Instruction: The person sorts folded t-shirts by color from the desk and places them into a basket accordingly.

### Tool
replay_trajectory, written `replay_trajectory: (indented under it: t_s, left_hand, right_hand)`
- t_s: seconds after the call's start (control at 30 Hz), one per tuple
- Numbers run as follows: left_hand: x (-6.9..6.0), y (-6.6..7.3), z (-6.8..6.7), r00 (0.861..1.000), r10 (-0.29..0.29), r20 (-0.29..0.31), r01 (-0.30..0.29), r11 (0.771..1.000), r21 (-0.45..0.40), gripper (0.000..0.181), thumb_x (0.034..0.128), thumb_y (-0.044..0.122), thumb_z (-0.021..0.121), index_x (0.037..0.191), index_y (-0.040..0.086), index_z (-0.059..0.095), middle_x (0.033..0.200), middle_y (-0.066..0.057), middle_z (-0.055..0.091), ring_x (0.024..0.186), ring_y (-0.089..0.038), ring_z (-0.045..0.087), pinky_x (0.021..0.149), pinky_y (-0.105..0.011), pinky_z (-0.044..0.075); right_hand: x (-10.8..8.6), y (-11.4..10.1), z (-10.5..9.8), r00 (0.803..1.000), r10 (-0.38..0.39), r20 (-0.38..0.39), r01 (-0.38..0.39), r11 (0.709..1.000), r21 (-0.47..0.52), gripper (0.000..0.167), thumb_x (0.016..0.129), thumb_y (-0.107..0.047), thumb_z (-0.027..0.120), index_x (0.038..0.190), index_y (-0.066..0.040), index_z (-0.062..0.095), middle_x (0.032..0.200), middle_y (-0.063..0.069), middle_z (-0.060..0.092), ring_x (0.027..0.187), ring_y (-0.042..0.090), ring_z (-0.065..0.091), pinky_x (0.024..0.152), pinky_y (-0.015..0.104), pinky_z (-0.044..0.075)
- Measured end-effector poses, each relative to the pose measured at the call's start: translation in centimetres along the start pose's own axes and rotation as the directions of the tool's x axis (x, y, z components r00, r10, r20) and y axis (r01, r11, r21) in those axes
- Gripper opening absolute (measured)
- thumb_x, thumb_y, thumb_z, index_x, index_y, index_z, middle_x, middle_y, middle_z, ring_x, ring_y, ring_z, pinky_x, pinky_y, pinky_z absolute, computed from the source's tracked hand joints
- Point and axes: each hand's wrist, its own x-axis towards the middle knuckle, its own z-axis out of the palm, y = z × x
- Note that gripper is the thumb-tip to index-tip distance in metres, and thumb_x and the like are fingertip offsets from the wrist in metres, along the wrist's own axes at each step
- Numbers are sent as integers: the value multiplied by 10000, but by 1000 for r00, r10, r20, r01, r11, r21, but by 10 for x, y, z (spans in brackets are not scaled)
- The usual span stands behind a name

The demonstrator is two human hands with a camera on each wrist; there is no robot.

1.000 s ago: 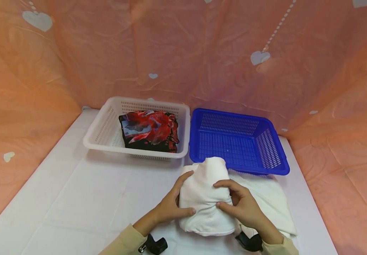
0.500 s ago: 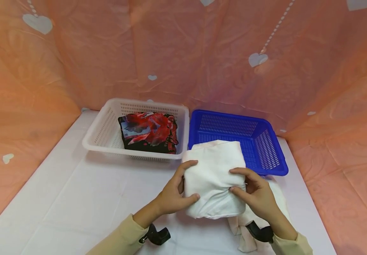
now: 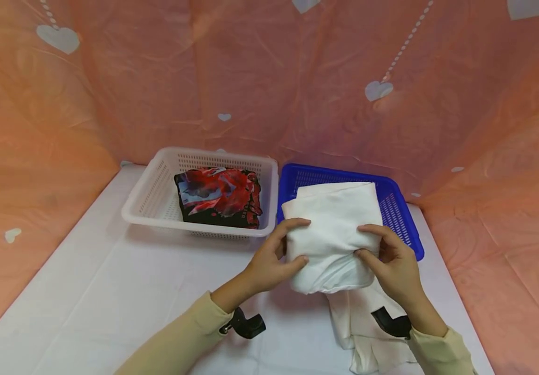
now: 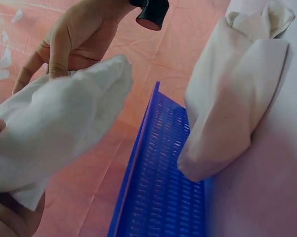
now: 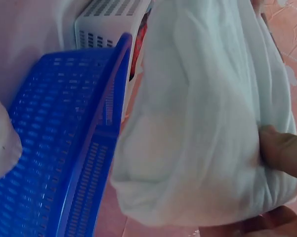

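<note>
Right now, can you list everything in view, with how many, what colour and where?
Table: one, white, under the work
Backdrop: orange-pink, behind and at both sides; number of sheets unclear
Hearts: several, white, on the backdrop
Blue basket: one, blue, table's back right
White basket: one, white, left of the blue one
Printed cloth: one, black, red and pale blue, inside the white basket
Loose cloth: off-white, on the table before the blue basket; looks like one
Folded cloth: one, white, between both hands
Wrist devices: two, black, one per wrist
Sleeves: two, beige, on the forearms
Left hand, right hand: one each, bare, gripping the folded cloth's sides
</note>
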Motion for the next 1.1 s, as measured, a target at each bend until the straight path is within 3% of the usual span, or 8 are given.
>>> replay_trajectory:
  t_s: [0.07, 0.37, 0.63, 0.77, 0.9, 1.03, 1.1]
  left_hand:
    - [7, -1, 1, 1000, 7, -28, -7, 1000, -3, 609, 810, -112, 636, 1358, 71, 442, 1437, -141, 400, 1114, -226, 535, 897, -276, 491]
    - [38, -6, 3, 992, 28, -123, -27, 1000, 6, 542, 818, -87, 658, 1313, 82, 515, 1366, -129, 509, 1027, -188, 588, 817, -256, 522]
    - [67, -18, 7, 969, 35, -246, -41, 999, -18, 413, 804, -96, 677, 1193, 20, 601, 1218, -180, 603, 928, -131, 620, 739, -226, 534]
    - [76, -30, 9, 957, 28, -290, -23, 1000, 19, 391, 796, -90, 689, 1170, 7, 628, 1200, -186, 628, 875, -99, 631, 704, -191, 526]
    - [83, -44, 10, 950, 20, -311, -1, 998, 62, 394, 808, -68, 690, 1192, 13, 659, 1189, -204, 629, 881, -92, 619, 710, -159, 513]
    - [87, -57, 10, 950, -6, -312, 46, 992, 119, 406, 816, -22, 701, 1216, 40, 666, 1172, -225, 605, 994, -161, 598, 792, -219, 524]
    - [89, -63, 9, 950, -35, -309, 85, 985, 150, 417, 823, 0, 702, 1233, 65, 661, 1214, -219, 609, 1128, -222, 573, 895, -288, 515]
  right_hand:
    - [4, 1, -1, 999, 16, -28, -17, 999, -38, 475, 696, 230, 688, 1133, 53, 626, 1012, -113, 626, 784, 12, 587, 639, 108, 480]
    - [24, 14, -1, 985, 54, -161, -53, 999, 8, 429, 723, 221, 666, 1127, 84, 622, 1031, -80, 647, 844, 13, 627, 681, 101, 496]
    - [43, 31, -2, 967, 66, -246, -84, 994, -66, 414, 754, 155, 689, 1143, 22, 647, 1005, -106, 657, 843, -7, 620, 652, 93, 488]
    - [49, 36, 0, 959, 100, -264, -118, 992, -52, 402, 766, 159, 671, 1142, 20, 648, 1034, -92, 642, 814, -19, 603, 610, 92, 475]
    - [54, 33, 4, 957, 118, -263, -138, 989, -57, 387, 757, 181, 653, 1122, 51, 640, 937, -155, 625, 707, -32, 557, 539, 90, 435]
    - [56, 38, 7, 958, 133, -253, -154, 986, -64, 384, 748, 191, 642, 1110, 62, 638, 893, -166, 618, 660, -21, 520, 502, 95, 395]
    - [57, 45, 8, 957, 155, -244, -173, 983, -54, 386, 751, 186, 641, 1114, 53, 642, 925, -159, 623, 694, -8, 531, 513, 98, 396]
